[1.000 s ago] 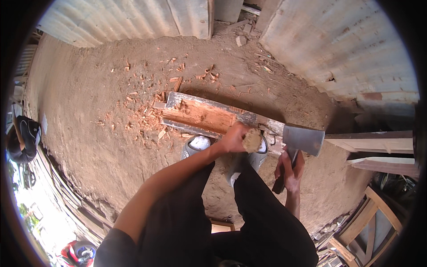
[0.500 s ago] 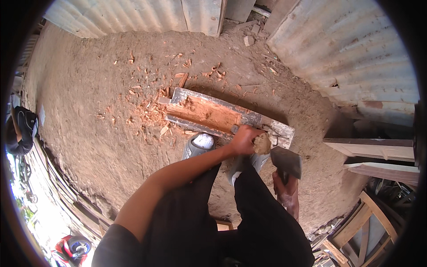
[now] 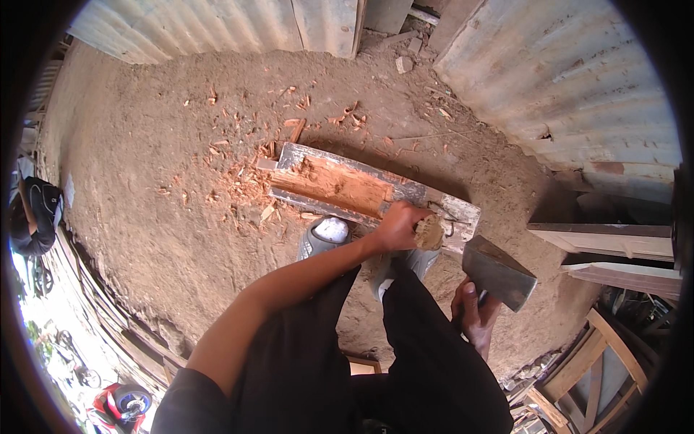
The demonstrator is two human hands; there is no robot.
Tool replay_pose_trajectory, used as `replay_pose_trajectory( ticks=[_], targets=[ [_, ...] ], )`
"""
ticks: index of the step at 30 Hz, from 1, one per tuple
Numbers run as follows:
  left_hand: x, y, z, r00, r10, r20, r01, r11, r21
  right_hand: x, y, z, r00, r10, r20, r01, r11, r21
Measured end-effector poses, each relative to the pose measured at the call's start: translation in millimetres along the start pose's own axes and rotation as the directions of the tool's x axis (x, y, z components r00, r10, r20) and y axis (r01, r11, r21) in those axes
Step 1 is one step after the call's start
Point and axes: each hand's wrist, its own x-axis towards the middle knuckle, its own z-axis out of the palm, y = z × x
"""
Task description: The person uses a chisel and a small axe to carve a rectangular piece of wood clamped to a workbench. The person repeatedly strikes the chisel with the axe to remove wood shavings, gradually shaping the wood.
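Timber [image 3: 345, 186] lies on the ground [image 3: 130, 181] just ahead, slanting from far left to near right; the left hand [image 3: 399, 227], nearer, grips a chisel [image 3: 429, 233] (frayed end up), the right hand [image 3: 477, 315] a hatchet [image 3: 499, 273] near the right end.

In half a second the hatchet [image 3: 499, 273] has swung rightward, away from the wooden handle [image 3: 429, 233]

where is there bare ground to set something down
Widest: dirt between the wood chips and the boards along the left edge. Smaller: between the hatchet in the right hand and the wooden frame at lower right. Crowded: around the wood block, chips at its left end, left hand over its near edge, hatchet by its right end.
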Motion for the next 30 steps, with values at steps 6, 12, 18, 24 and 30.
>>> replay_pose_trajectory(
  ticks=[6, 12, 18, 24, 30],
  targets=[
    [4.1, -0.1, 6.0, 1.000, -0.007, 0.007, 0.007, 1.000, 0.016, 26.8, 30.7, -1.9, 0.999, 0.029, 0.031, -0.020, 0.964, -0.266],
    [4.8, 1.1, 5.3, 1.000, -0.025, -0.014, 0.024, 0.999, -0.028, 30.2, -0.9, -12.3, 1.000, -0.019, -0.005, 0.019, 0.997, -0.079],
    [9.2, 3.2, 10.6, 0.998, -0.053, 0.031, 0.052, 0.998, 0.031, 33.9, 38.2, 2.7, 0.995, -0.097, -0.001, 0.095, 0.974, -0.208],
    [10.6, 6.0, 6.3, 0.994, -0.108, 0.009, 0.108, 0.994, -0.030, 28.4, 5.9, -10.0, 0.986, -0.144, 0.078, 0.164, 0.890, -0.425],
    [13.7, 8.0, 6.6, 0.987, -0.157, -0.032, 0.154, 0.986, -0.059, 36.0, 35.2, -0.8, 0.997, 0.029, 0.072, -0.006, 0.951, -0.309]
  ],
)
